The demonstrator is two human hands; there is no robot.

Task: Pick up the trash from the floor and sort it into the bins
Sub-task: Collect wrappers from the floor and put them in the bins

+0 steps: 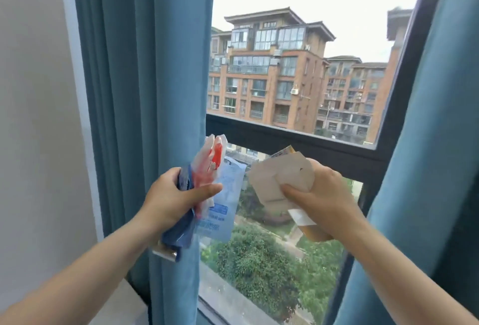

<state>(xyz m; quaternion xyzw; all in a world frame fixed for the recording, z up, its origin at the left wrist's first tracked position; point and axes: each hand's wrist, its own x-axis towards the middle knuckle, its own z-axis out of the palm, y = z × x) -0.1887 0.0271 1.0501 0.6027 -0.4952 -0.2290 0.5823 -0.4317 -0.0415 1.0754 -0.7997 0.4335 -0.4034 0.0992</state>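
Note:
My left hand (172,199) is shut on a bunch of plastic wrappers (223,195): a pale blue printed bag, a red and white packet and a dark blue pouch that hangs down below the fist. My right hand (321,195) is shut on a bundle of paper and card scraps (278,178), white pieces in front and a yellow-brown card piece sticking out below. Both hands are raised at chest height in front of a window, about a hand's width apart. No bins and no floor are in view.
A large window with a dark frame (298,138) faces me, with brick apartment blocks and trees outside. Blue curtains hang at the left (145,91) and right (435,143). A pale wall (33,117) is at the left, and a light sill (121,306) lies low left.

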